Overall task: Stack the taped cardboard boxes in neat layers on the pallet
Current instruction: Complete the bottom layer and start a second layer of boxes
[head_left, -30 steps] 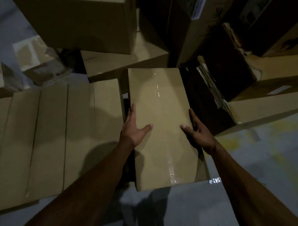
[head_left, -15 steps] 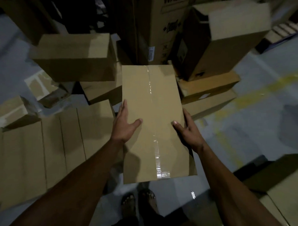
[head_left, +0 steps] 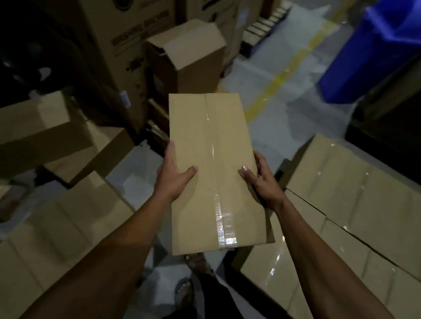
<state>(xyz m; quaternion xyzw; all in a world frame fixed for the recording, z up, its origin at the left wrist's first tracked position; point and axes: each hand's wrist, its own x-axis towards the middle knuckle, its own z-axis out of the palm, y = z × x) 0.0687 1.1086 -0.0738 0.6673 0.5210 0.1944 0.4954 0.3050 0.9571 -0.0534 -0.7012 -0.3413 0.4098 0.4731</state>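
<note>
lying low to the right, the stacked layer (head_left: 363, 201) is nearer the right hand (head_left: 262, 179). held taped box (head_left: 214, 173), airborne, long axis pointing away from the body. left hand (head_left: 174, 175) and right hand clamp its long sides.

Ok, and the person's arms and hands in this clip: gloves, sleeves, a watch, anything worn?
Nothing worn that shows. The left hand and right hand are bare, without gloves, and both forearms are uncovered up to the frame's edge, with no sleeve, watch or band in view. Short, pale thumbnails show. The light is too dim for finer marks.
</note>
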